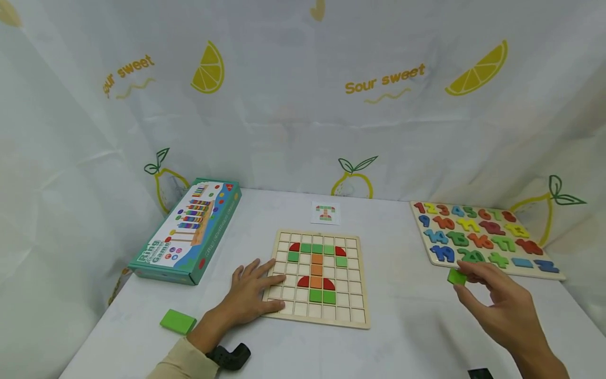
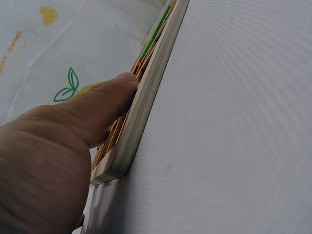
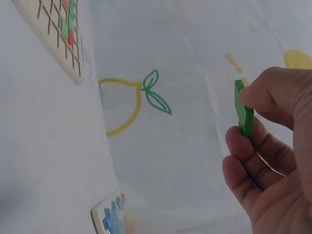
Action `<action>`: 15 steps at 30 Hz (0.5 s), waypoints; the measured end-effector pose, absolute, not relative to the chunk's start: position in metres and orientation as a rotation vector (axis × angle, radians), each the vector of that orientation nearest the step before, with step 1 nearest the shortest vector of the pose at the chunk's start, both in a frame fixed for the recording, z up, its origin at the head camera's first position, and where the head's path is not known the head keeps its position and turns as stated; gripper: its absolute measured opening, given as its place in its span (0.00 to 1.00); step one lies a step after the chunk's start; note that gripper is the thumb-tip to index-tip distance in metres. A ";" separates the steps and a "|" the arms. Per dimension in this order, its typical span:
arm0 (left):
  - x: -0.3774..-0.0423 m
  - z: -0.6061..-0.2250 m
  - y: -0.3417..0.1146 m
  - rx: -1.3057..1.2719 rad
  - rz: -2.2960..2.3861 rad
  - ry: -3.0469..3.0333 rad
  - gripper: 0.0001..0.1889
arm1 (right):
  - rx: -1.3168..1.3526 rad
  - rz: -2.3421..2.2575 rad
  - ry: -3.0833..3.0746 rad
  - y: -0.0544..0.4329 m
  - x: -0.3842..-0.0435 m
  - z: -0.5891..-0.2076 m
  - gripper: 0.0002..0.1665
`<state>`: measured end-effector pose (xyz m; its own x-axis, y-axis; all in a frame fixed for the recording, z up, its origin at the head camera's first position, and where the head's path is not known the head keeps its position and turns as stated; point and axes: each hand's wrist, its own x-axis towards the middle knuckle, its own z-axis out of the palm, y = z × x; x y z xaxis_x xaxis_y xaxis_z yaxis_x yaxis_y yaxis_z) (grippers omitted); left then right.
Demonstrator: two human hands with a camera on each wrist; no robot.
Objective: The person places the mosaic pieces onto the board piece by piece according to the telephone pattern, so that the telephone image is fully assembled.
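Observation:
A wooden grid board (image 1: 347,315) lies mid-table, with green, orange and red tiles set in some of its squares. My left hand (image 1: 246,297) rests spread over the board's left edge, and its thumb (image 2: 114,95) touches the rim in the left wrist view. Off to the right of the board, my right hand (image 1: 504,305) pinches a small green square tile (image 1: 456,277) between thumb and fingertips, raised above the table. The right wrist view shows the tile (image 3: 243,108) nearly edge-on. A small pattern card (image 1: 325,213) lies just behind the board.
A green rectangular block (image 1: 178,321) lies left of my left wrist. Behind it stands a flat game box (image 1: 189,231). A number puzzle board (image 1: 478,237) lies at the back right, beyond my right hand. A printed white curtain (image 1: 289,116) hangs behind the table.

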<state>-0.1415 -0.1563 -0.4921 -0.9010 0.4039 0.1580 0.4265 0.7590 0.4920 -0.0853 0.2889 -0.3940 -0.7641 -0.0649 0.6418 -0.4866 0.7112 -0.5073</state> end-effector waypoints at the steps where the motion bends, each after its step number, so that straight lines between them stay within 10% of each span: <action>1: -0.142 -0.492 -0.156 -0.687 -0.829 -2.906 0.33 | 0.426 0.924 -2.311 0.285 -0.086 -0.393 0.36; 15: -0.141 -0.491 -0.156 -0.682 -0.845 -2.905 0.33 | 0.666 0.986 -2.278 0.230 -0.103 -0.383 0.35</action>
<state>-0.1410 -0.1561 -0.4910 -0.9024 0.4011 0.1574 0.4229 0.7549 0.5012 -0.1026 0.2301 -0.3829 -0.7175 -0.2151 0.6625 -0.6304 0.6052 -0.4862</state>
